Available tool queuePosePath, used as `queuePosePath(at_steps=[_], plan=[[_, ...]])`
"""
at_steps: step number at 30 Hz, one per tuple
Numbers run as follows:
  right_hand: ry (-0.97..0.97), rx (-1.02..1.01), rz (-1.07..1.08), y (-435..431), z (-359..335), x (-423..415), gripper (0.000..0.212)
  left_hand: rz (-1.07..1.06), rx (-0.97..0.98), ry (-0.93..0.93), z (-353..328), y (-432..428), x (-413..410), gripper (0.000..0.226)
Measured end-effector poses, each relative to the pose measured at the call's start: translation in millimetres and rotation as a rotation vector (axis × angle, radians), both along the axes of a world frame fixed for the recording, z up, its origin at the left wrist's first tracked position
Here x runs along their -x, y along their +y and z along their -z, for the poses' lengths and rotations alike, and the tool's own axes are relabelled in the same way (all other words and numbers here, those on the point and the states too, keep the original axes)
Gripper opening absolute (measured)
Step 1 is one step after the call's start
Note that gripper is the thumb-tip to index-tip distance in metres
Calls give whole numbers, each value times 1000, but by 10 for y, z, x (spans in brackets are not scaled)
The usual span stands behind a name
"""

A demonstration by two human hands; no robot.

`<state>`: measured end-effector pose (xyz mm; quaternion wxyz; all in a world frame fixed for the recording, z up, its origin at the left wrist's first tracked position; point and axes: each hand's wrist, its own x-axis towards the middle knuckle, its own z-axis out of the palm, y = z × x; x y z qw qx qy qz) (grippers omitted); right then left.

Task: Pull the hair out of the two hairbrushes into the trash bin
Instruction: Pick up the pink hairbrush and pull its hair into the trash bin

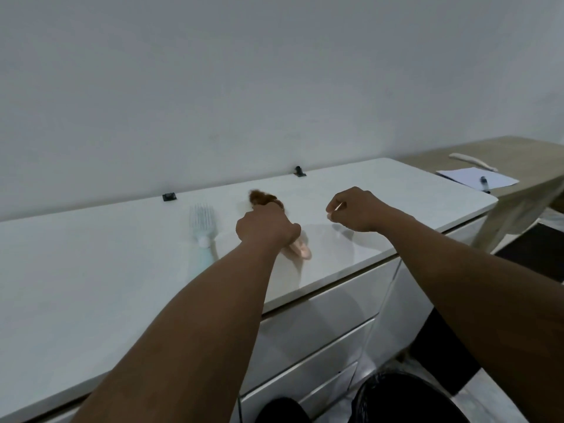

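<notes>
On the white dresser top [91, 270], my left hand [265, 228] is closed around a pink hairbrush [300, 250]; its handle end sticks out below my fist. A clump of brown hair [264, 199] sits on the brush head above my knuckles. My right hand [355, 210] hovers to the right of it with fingers curled in; whether it pinches a strand I cannot tell. A light blue hairbrush [202, 222] lies flat left of my left hand, bristles up. The black-lined trash bin [406, 398] stands on the floor at the lower right.
Two small black clips [168, 196] [299, 171] sit along the dresser's back edge by the wall. A wooden desk [518, 154] at the right holds a paper sheet [479, 178], a pen and a white comb-like item [471, 161]. Drawer fronts [320, 331] face me below.
</notes>
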<state>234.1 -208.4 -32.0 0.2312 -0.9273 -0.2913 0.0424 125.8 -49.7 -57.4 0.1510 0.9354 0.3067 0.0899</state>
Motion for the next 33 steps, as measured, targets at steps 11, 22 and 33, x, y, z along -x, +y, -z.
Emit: queuePosePath(at_steps=[11, 22, 33], plan=[[38, -53, 41, -154, 1, 152, 21, 70, 64, -188, 13, -25, 171, 21], [-16, -174, 217, -1165, -350, 698, 40, 336, 150, -399, -273, -965, 456, 31], [267, -472, 430, -2256, 125, 1097, 55, 646, 229, -364, 312, -1914, 529, 29]])
